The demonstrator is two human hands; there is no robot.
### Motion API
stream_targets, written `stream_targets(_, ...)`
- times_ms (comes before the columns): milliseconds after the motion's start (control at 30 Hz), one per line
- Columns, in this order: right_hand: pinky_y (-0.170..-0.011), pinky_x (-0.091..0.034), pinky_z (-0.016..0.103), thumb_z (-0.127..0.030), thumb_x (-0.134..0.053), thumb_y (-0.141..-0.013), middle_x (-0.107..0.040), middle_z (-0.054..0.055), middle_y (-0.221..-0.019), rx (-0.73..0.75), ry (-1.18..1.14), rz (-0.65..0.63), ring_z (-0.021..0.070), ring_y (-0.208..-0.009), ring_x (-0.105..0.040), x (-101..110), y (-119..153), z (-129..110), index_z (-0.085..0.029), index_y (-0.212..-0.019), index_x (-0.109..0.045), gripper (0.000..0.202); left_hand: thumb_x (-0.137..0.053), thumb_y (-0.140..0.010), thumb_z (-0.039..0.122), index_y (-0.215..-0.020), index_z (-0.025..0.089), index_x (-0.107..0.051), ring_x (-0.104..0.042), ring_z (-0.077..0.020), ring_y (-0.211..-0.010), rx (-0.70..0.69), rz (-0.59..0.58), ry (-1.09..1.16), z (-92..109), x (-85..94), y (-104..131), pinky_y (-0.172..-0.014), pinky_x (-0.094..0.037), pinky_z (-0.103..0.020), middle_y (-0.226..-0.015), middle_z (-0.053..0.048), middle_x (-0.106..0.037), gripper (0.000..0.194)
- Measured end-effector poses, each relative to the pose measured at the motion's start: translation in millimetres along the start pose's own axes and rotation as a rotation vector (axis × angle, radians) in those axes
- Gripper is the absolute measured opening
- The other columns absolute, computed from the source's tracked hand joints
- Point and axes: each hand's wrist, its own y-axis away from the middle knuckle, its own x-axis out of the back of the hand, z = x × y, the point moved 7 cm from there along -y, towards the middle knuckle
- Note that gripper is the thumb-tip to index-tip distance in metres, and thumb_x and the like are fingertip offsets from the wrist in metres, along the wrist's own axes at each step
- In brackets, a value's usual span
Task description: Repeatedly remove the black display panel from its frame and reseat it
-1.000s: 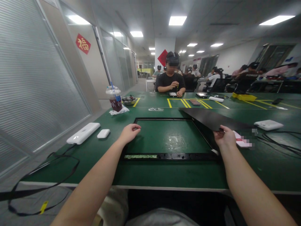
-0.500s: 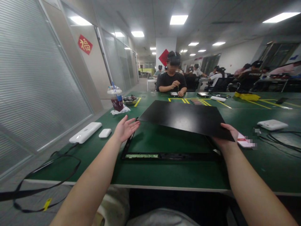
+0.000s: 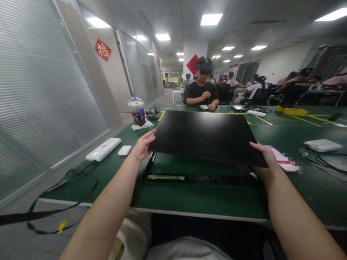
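A thin, flat black display panel (image 3: 203, 135) hangs slightly tilted above the table between my two hands. At its left edge my left hand (image 3: 143, 145) grips it, thumb at the near corner and fingers along the side. My right hand (image 3: 264, 156) holds the near right corner, thumb on top and the fingers hidden underneath. Below the panel, a black rectangular frame (image 3: 217, 180) lies on the table, partly covered by it. Set in the frame's near left side is a green circuit strip (image 3: 166, 177).
Left on the green table (image 3: 206, 200) are a white power bank (image 3: 103, 149), a small white case (image 3: 125, 150) and a drink cup (image 3: 138, 115) near a metal bowl (image 3: 153, 114). A phone (image 3: 282, 159) and white box (image 3: 323, 145) lie right. Another person (image 3: 202, 88) sits opposite.
My left hand has closed from an open palm onto the panel's left edge. The panel has tipped and its left side has come nearer, while my right hand keeps its hold.
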Motion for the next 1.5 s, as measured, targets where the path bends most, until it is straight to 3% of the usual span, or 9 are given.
stream_targets(233,-0.089,-0.062,0.048,-0.027,-0.078,-0.067,-0.081,0.005,-0.104,0.096,0.218,-0.138,0.0339,-0.104,-0.075,-2,-6,-2,-0.030,-0.109,-0.072,0.042,-0.089,-0.058,0.010,-0.123,0.018,-0.072,-0.072,-0.0259,-0.114,-0.128,-0.080,0.017,2,6.4,-8,-0.091,-0.058,-0.029,-0.115,-0.008,-0.080,0.067)
stream_targets(400,-0.097,-0.058,0.049,-0.026,-0.081,-0.064,-0.080,0.003,-0.109,0.185,0.230,-0.195,0.0326,-0.113,-0.072,-8,-10,3,-0.031,-0.106,-0.071,0.043,-0.093,-0.054,0.010,-0.116,0.019,-0.072,-0.077,-0.0226,-0.100,-0.154,-0.133,0.002,5,5.5,-7,-0.083,-0.059,-0.026,-0.101,-0.006,-0.083,0.067)
stream_targets(633,-0.096,-0.058,0.048,-0.021,-0.079,-0.062,-0.081,0.002,-0.096,0.207,0.180,-0.103,0.0311,-0.110,-0.073,-5,-18,10,-0.029,-0.096,-0.071,0.036,-0.096,-0.052,0.013,-0.102,0.018,-0.066,-0.077,-0.0189,-0.080,-0.147,-0.061,-0.026,-1,2.3,-5,-0.081,-0.059,-0.029,-0.084,-0.002,-0.082,0.059)
stream_targets(833,-0.089,-0.061,0.047,-0.019,-0.077,-0.061,-0.080,0.003,-0.089,0.124,0.190,-0.047,0.0312,-0.101,-0.075,-1,-22,16,-0.028,-0.095,-0.071,0.036,-0.094,-0.050,0.008,-0.098,0.019,-0.061,-0.075,-0.0170,-0.070,-0.086,-0.052,-0.054,-7,0.1,-4,-0.072,-0.060,-0.029,-0.079,-0.001,-0.080,0.059)
stream_targets(1000,-0.082,-0.062,0.046,-0.020,-0.076,-0.063,-0.079,0.004,-0.086,0.073,0.266,-0.030,0.0297,-0.089,-0.076,5,-27,21,-0.028,-0.093,-0.071,0.032,-0.090,-0.054,0.006,-0.113,0.018,-0.064,-0.076,-0.0176,-0.073,-0.057,-0.062,-0.052,-9,-0.6,-4,-0.078,-0.061,-0.030,-0.083,-0.002,-0.081,0.065)
stream_targets(1167,-0.083,-0.061,0.039,-0.017,-0.076,-0.063,-0.080,-0.001,-0.093,0.111,0.325,-0.056,0.0235,-0.088,-0.075,4,-29,20,-0.033,-0.111,-0.071,0.051,-0.085,-0.057,0.002,-0.131,0.017,-0.063,-0.078,-0.0238,-0.089,0.044,-0.141,-0.112,-19,-2.2,-3,-0.085,-0.061,-0.035,-0.096,-0.006,-0.081,0.078)
stream_targets(1500,-0.068,-0.059,0.033,-0.017,-0.076,-0.061,-0.080,0.000,-0.094,0.060,0.350,-0.052,0.0228,-0.083,-0.075,6,-28,21,-0.032,-0.113,-0.071,0.055,-0.085,-0.058,0.005,-0.108,0.022,-0.059,-0.076,-0.0205,-0.070,0.097,-0.082,-0.186,-27,-2.2,0,-0.069,-0.062,-0.033,-0.083,0.000,-0.078,0.058)
